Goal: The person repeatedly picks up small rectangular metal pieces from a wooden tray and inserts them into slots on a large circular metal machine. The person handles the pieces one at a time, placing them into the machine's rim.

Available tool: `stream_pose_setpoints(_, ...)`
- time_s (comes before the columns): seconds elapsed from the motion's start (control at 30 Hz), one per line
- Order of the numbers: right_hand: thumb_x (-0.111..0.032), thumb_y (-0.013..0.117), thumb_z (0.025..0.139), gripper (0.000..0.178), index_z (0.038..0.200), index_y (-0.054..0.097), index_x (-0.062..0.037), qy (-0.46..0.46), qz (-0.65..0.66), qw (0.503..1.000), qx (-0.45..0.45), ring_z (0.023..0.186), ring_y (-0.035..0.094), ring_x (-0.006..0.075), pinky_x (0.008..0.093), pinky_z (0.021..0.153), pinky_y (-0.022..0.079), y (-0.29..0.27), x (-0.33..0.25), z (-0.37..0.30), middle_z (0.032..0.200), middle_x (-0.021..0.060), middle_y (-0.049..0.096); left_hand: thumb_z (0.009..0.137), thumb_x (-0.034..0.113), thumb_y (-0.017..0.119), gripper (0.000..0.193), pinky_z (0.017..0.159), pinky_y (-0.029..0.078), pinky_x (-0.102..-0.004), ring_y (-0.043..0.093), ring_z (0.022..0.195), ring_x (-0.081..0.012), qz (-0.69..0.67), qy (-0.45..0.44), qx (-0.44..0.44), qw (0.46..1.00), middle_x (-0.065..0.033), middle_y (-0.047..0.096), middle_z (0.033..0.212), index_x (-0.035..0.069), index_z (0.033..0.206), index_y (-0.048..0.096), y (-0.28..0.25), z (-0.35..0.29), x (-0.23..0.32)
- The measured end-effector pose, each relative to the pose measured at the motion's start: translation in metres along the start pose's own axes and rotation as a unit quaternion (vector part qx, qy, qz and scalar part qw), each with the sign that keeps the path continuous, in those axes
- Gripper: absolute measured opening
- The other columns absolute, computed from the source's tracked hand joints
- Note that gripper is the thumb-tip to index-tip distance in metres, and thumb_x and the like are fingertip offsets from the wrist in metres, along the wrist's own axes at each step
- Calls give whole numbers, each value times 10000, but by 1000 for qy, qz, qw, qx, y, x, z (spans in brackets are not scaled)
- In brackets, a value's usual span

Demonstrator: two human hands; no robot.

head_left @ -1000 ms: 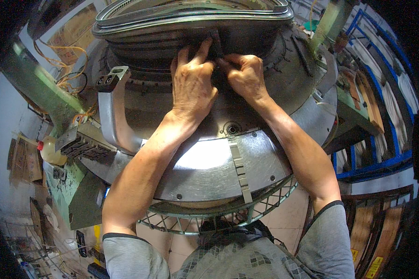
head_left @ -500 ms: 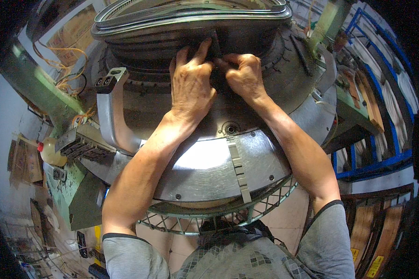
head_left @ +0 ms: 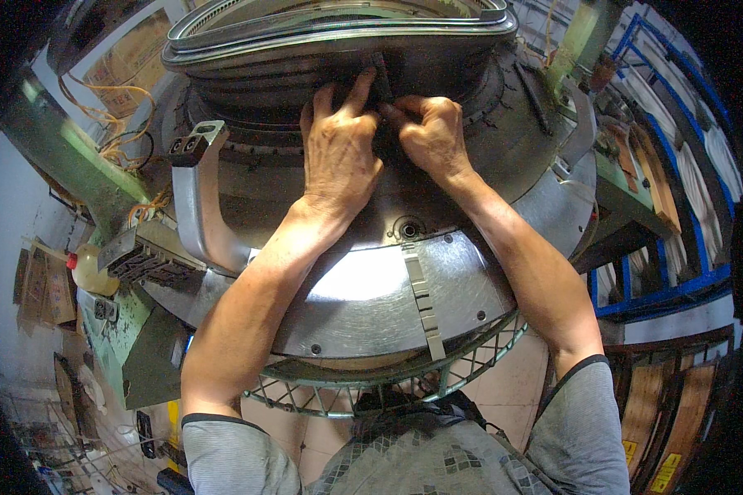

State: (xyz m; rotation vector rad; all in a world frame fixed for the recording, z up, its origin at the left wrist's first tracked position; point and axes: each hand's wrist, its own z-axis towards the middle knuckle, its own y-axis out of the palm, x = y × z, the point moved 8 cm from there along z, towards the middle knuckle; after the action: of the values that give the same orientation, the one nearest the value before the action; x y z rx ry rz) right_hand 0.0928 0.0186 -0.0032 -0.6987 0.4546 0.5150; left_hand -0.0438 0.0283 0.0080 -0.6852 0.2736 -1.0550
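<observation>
While both hands press its dark cylinder [head_left: 437, 70], the round machine's steel plate [head_left: 371, 289] gleams.

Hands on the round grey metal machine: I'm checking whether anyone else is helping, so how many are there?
2. The left hand and the right hand lie side by side on the round grey metal machine, fingers at a small dark part. No other person's hands show.

Big round machine [head_left: 470, 148]: all metal, dull grey, worn and kinda greasy up near the dark ribbed ring [head_left: 248, 82]. Brushed steel cover plate [head_left: 371, 289] throwing a bright glare, smooth. Curved bracket [head_left: 194, 206] looks cast, matt silver. Wire mesh guard [head_left: 470, 363] painted pale green. Grey knit cloth shirt [head_left: 421, 462], soft, matt.
</observation>
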Motion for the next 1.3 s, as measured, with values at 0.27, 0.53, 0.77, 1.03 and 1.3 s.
stream_pose_setpoints(0.27,-124,715,832,179,940,763,11,4,-1,1000,-3,711,732,228,342,669,545,0,1,0,832,237,717,566,10,745,328,1060,392,-559,462,1253,-427,-2,-1,5,1000,-81,488,1490,33,893,747,-1,0,0)
stream_pose_setpoints(0.53,-110,708,828,177,938,762,17,0,7,1000,0,710,732,225,339,667,546,0,-1,0,829,234,718,563,-1,734,292,1057,391,-560,461,1253,-433,-5,-7,-5,1000,-76,472,1509,18,854,743,1,0,-1)
stream_pose_setpoints(0.77,-126,713,826,183,935,764,12,22,-8,1000,-10,714,734,234,344,671,547,0,3,1,823,233,717,560,1,736,313,1064,380,-562,456,1253,-432,-7,-5,-9,1000,-77,467,1511,14,873,742,1,0,0)
stream_pose_setpoints(1.03,-136,714,823,200,942,760,19,13,-28,1000,5,715,731,240,352,681,549,0,5,2,823,241,715,559,22,760,372,1068,368,-584,437,1268,-437,4,3,-12,1000,-70,439,1529,26,931,747,0,-1,2)
stream_pose_setpoints(1.3,-131,716,826,203,943,756,30,34,-23,999,-10,718,723,211,344,680,547,2,7,2,826,244,718,561,41,787,396,1072,345,-637,410,1292,-444,17,-6,-34,999,-63,403,1555,30,955,750,5,-1,0)
